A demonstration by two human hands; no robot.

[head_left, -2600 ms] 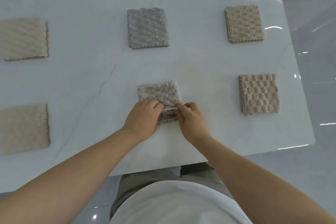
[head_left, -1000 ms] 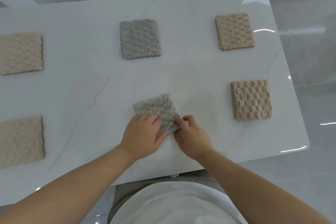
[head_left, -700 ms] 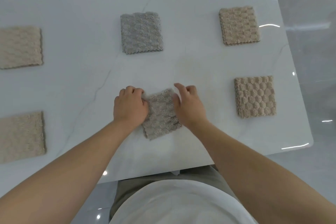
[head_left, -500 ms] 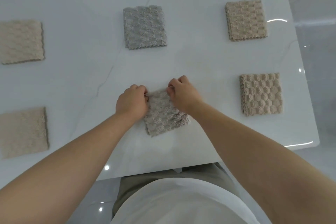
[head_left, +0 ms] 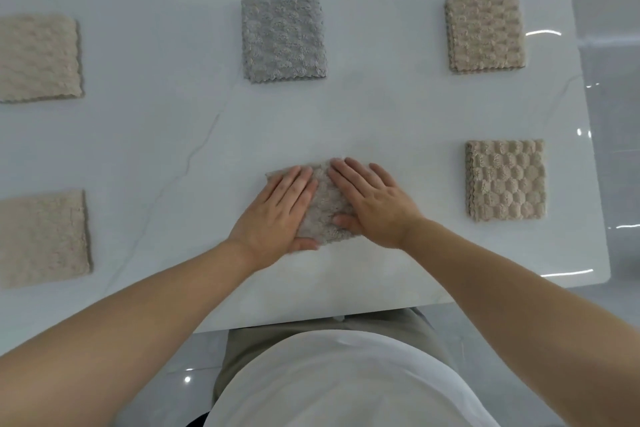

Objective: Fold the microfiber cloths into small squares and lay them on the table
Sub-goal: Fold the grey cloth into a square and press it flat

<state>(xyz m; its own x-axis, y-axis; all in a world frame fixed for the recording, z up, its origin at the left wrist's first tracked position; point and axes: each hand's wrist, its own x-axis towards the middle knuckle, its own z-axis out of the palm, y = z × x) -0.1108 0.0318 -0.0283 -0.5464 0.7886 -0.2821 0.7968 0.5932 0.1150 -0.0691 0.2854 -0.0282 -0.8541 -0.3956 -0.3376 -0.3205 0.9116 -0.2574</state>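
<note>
A small folded grey microfiber cloth point(head_left: 325, 208) lies near the front middle of the white marble table point(head_left: 194, 135). My left hand point(head_left: 277, 215) rests flat on its left half, fingers spread. My right hand point(head_left: 374, 204) lies flat on its right half, fingers stretched out. Both palms press down on the cloth, and only a strip between them shows. Neither hand grips it.
Folded squares lie around: a grey cloth point(head_left: 283, 38) at the back middle, beige cloths at the back right point(head_left: 485, 32), right point(head_left: 505, 180), back left point(head_left: 38, 57) and front left point(head_left: 43, 237). The table's front edge point(head_left: 381, 310) runs just before my body.
My hands pinched the cloth's near edge, turned the cloth, moved to its far corners, then opened. Now both lie flat on top of it.
</note>
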